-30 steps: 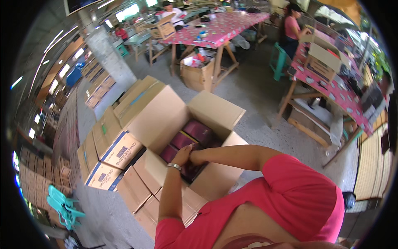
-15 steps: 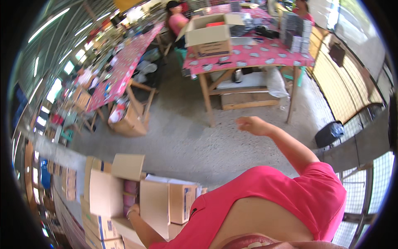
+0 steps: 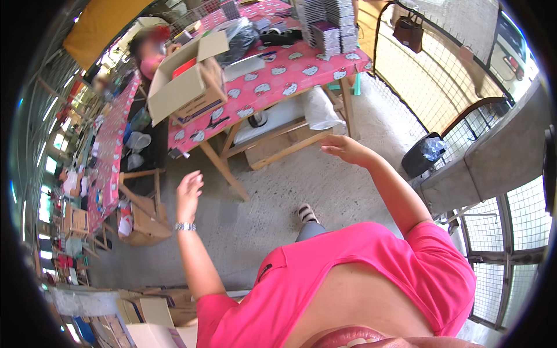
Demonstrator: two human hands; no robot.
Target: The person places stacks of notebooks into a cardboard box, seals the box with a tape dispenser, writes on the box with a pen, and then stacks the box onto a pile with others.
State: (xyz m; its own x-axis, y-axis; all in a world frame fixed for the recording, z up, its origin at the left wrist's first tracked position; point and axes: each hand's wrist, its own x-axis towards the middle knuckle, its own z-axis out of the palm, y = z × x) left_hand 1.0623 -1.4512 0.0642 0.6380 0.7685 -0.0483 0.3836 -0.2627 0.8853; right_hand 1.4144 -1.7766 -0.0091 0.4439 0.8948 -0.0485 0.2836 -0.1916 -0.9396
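My left hand is raised over the floor, left of the table's front leg. Its fingers are loosely bent and apart, with nothing in them; a metal watch band circles the wrist. Out to the front, my right hand is empty too, its fingers stretched out. It appears near the low wooden shelf under the table. Closest to both hands is the table with a pink patterned cover. On its left end stands an open cardboard carton with a red item inside.
Stacks of flat cases rise at the table's far right, near a dark plastic bag. A black bin stands by the mesh fence. Open cartons sit at the lower left. A person is behind the table's carton.
My left hand has come out of the open carton at the lower left and is now raised ahead, empty. My view has turned right and moved closer to the table.
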